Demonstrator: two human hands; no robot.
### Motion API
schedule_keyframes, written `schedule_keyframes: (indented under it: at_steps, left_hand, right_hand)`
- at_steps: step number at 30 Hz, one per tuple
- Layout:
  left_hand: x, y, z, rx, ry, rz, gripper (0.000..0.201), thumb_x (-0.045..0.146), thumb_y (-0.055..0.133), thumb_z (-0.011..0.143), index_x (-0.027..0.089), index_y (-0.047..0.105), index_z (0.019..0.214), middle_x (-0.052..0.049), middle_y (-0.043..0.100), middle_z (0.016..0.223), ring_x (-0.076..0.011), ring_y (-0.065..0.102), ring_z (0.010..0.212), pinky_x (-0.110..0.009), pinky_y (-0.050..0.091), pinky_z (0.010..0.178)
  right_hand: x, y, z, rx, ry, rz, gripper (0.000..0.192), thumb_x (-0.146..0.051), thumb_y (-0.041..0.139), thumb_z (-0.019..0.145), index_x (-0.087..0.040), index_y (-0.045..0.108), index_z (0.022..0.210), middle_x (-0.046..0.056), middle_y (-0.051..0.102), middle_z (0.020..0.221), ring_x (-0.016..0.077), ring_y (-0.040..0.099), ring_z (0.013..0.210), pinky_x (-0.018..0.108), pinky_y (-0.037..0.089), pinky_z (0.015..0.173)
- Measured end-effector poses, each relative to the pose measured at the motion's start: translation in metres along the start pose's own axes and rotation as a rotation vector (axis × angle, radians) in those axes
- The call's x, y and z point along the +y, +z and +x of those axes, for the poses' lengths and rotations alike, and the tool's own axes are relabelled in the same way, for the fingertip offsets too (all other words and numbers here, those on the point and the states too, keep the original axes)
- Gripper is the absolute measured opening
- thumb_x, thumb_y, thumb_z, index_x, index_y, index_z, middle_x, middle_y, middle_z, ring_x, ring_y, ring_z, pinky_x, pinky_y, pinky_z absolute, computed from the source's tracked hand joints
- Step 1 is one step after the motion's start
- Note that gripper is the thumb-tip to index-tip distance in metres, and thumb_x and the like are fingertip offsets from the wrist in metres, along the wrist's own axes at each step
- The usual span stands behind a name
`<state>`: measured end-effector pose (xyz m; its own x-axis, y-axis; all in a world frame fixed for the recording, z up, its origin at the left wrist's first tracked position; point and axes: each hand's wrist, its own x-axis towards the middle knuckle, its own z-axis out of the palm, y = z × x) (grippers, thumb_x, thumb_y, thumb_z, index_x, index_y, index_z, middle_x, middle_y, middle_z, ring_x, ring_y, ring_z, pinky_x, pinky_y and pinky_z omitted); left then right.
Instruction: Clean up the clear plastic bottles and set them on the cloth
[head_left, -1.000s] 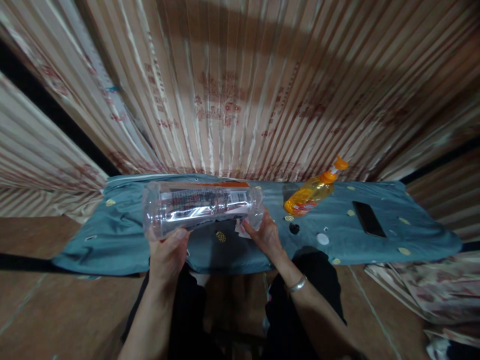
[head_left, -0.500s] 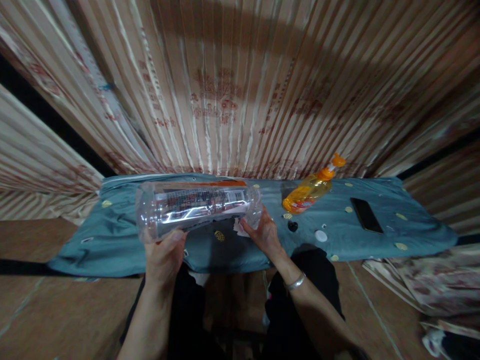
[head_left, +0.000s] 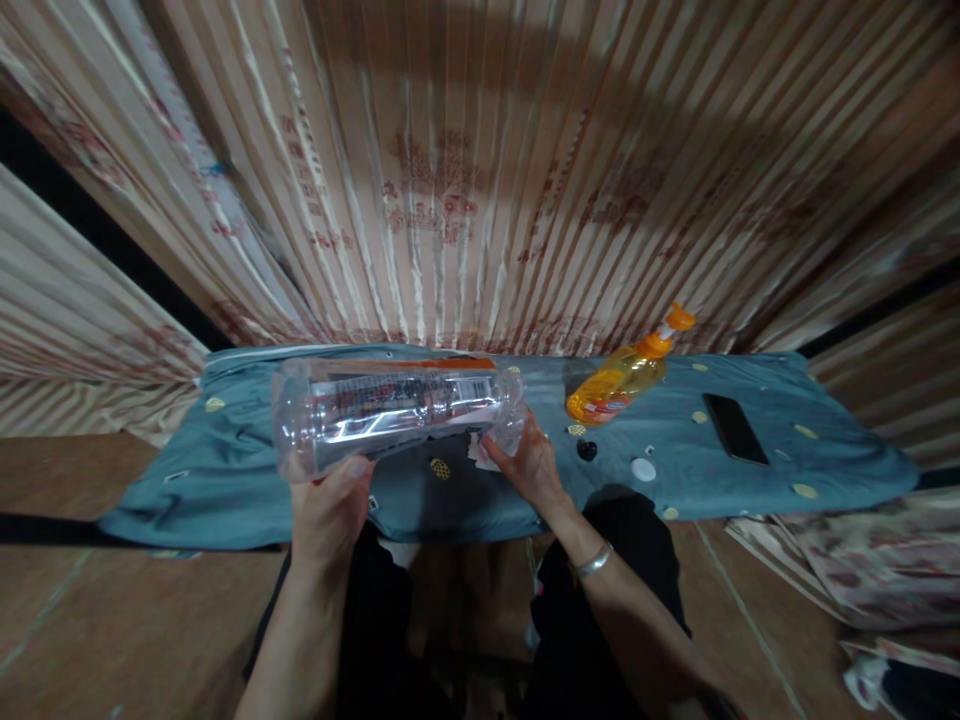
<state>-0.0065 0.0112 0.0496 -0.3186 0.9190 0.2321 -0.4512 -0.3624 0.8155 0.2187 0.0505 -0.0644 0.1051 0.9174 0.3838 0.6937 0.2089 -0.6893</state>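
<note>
A large clear plastic bottle (head_left: 397,405) with a printed label lies sideways between my hands, raised over the teal cloth. My left hand (head_left: 328,510) is closed round its wide left end from below, thumb along the near side. At the narrower right end, my right hand (head_left: 532,465) grips the bottle, its far fingers hidden behind the clear plastic. Beside that thumb shows a pale crumpled scrap (head_left: 480,452), perhaps paper or part of the label. Right of my hands, a pump bottle of yellow-orange liquid (head_left: 615,382) leans or lies at a slant.
The teal cloth (head_left: 225,480) covers a long narrow surface before my knees. On it are a small black object (head_left: 586,451), a white disc (head_left: 642,469) and a dark phone (head_left: 735,428). A pleated patterned curtain (head_left: 442,200) hangs right behind.
Both hands keep their hold on the clear bottle, which has hardly moved. The view has shifted very slightly; the other things stay where they were.
</note>
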Motion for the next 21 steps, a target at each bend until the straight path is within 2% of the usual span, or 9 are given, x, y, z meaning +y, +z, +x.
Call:
schedule_keyframes:
  at_steps: [6, 14, 21]
  left_hand:
    - [-0.0002, 0.0011, 0.0015, 0.014, 0.006, -0.002, 0.070, 0.034, 0.094, 0.057, 0.034, 0.065, 0.121, -0.005, 0.073, 0.103, -0.0324, 0.071, 0.104, -0.051, 0.064, 0.087]
    - [-0.0038, -0.0051, 0.0033, 0.040, 0.002, 0.049, 0.077, 0.042, 0.096, 0.051, 0.031, 0.065, 0.120, -0.006, 0.071, 0.102, -0.0311, 0.072, 0.096, -0.049, 0.065, 0.081]
    - [-0.0015, -0.0009, 0.0039, 0.007, 0.027, 0.083, 0.070, 0.046, 0.094, 0.052, 0.032, 0.067, 0.115, -0.007, 0.071, 0.100, -0.0307, 0.072, 0.092, -0.050, 0.065, 0.078]
  right_hand:
    - [-0.0027, -0.0026, 0.0009, -0.013, 0.018, 0.007, 0.072, -0.039, 0.071, 0.082, -0.006, 0.050, 0.143, 0.025, 0.071, 0.123, 0.0398, 0.071, 0.112, 0.063, 0.056, 0.098]
    - [-0.0013, -0.0019, 0.0006, 0.000, -0.006, 0.013, 0.070, -0.038, 0.073, 0.082, -0.010, 0.050, 0.143, 0.025, 0.069, 0.129, 0.0386, 0.070, 0.116, 0.063, 0.057, 0.098]
    - [0.0018, -0.0010, 0.0007, -0.009, -0.024, -0.001, 0.071, -0.033, 0.074, 0.083, -0.016, 0.048, 0.146, 0.022, 0.071, 0.126, 0.0377, 0.071, 0.114, 0.064, 0.057, 0.098]
